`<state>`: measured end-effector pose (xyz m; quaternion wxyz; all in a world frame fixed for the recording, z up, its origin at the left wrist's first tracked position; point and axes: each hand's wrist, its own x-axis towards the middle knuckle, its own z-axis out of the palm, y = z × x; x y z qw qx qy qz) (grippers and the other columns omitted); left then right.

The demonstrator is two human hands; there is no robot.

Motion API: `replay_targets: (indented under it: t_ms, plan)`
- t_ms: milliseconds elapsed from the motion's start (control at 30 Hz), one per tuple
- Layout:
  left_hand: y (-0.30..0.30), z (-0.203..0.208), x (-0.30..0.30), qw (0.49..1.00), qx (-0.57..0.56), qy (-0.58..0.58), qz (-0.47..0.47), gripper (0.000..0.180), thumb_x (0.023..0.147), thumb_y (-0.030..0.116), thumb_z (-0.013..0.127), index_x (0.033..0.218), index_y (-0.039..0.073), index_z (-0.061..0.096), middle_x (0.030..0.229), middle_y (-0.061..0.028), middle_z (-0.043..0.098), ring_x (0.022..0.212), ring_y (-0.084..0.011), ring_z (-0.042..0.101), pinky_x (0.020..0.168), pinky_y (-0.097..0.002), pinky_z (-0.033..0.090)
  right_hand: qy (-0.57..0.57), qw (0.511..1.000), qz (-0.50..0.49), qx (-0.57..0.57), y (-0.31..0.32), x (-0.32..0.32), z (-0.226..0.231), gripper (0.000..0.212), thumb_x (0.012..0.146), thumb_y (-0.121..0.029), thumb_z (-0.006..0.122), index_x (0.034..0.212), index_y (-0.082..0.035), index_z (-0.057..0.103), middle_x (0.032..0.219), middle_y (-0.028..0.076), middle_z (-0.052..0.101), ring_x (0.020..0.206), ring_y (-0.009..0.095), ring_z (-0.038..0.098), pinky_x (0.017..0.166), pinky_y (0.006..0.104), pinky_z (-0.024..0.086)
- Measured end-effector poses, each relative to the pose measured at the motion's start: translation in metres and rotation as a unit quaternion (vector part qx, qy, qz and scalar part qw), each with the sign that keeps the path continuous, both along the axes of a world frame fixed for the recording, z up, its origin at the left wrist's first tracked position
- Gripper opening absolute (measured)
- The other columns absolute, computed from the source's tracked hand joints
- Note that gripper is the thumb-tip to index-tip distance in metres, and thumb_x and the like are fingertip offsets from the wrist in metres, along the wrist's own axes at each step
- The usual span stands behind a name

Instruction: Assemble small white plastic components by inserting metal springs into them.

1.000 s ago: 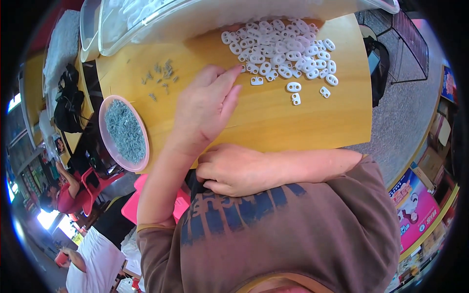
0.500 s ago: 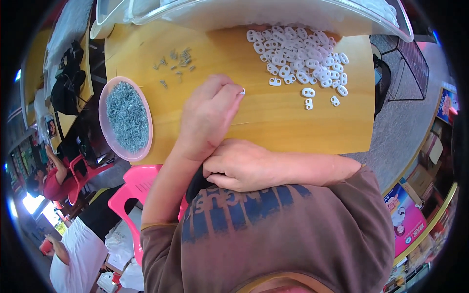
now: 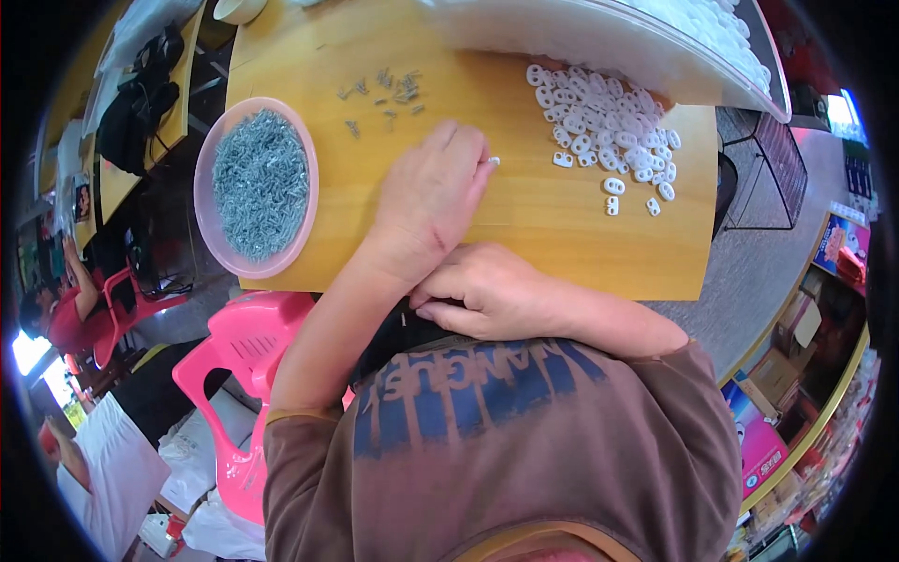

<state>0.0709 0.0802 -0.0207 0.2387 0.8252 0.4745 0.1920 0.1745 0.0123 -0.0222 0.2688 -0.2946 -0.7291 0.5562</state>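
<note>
My left hand (image 3: 435,187) is above the middle of the wooden table, its fingers closed in a pinch. The tip of a small white plastic piece (image 3: 494,160) pokes out beyond them, the rest hidden. Close to my body at the table's near edge, my right hand (image 3: 487,292) is curled below the left wrist; what its fingers hold, if anything, is hidden. Beyond my left hand lie several small metal springs or pins (image 3: 405,92). To the right is a pile of white two-holed plastic pieces (image 3: 599,117), with a few lying apart.
A pink oval basin (image 3: 304,239) full of small metal parts stands at the table's left. Across the far right edge sits a large translucent bin (image 3: 646,61) of white pieces. A pink plastic chair (image 3: 245,375) is at lower left; shelves with boxes (image 3: 782,365) are at right.
The whole view has shifted, bringing the table items mostly to the right. My left hand keeps its pinch on the white piece; my right hand remains curled by its wrist.
</note>
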Motion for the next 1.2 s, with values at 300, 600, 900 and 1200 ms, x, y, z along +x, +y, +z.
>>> replay_targets:
  t_ms: [300, 600, 900, 1200]
  plan:
    - [-0.032, 0.015, -0.047, 0.902, -0.274, -0.311, 0.120, 0.009, 0.079, 0.005, 0.056, 0.082, 0.002, 0.048, 0.066, -0.0003, 0.050, 0.059, -0.0033, 0.044, 0.051, -0.0179, 0.037, 0.076, 0.948, -0.275, -0.142, 0.013, 0.018, 0.030, 0.014, 0.081, -0.008, 0.055, 0.092, 0.000, 0.057, 0.085, 0.003, 0.057, 0.079, 0.009, 0.052, 0.072, 0.0223, 0.041]
    - [-0.045, 0.027, -0.053, 0.811, -0.313, -0.470, 0.150, 0.012, 0.080, 0.001, 0.054, 0.090, -0.001, 0.047, 0.081, -0.0002, 0.051, 0.068, -0.0016, 0.046, 0.057, -0.0140, 0.037, 0.187, 0.917, -0.209, -0.283, 0.031, 0.002, 0.028, 0.015, 0.080, -0.007, 0.057, 0.094, 0.000, 0.055, 0.085, 0.003, 0.056, 0.077, 0.008, 0.052, 0.069, 0.0196, 0.042]
    - [-0.030, 0.016, -0.050, 0.848, -0.256, -0.421, 0.197, 0.013, 0.082, 0.004, 0.051, 0.093, -0.001, 0.048, 0.079, -0.0018, 0.051, 0.063, -0.0034, 0.046, 0.054, -0.0157, 0.038, 0.247, 0.866, -0.242, -0.362, 0.038, 0.009, 0.015, 0.016, 0.080, -0.007, 0.056, 0.094, -0.001, 0.056, 0.082, 0.004, 0.057, 0.069, 0.009, 0.052, 0.065, 0.0203, 0.043]
    - [0.008, 0.000, -0.038, 0.977, 0.054, -0.047, 0.199, 0.012, 0.076, 0.007, 0.055, 0.084, -0.002, 0.053, 0.079, -0.0151, 0.055, 0.071, -0.0268, 0.055, 0.061, -0.0331, 0.044, 0.272, 0.842, -0.250, -0.393, 0.037, 0.019, 0.017, 0.016, 0.080, -0.009, 0.055, 0.094, -0.002, 0.056, 0.081, 0.003, 0.057, 0.066, 0.008, 0.051, 0.063, 0.0194, 0.042]
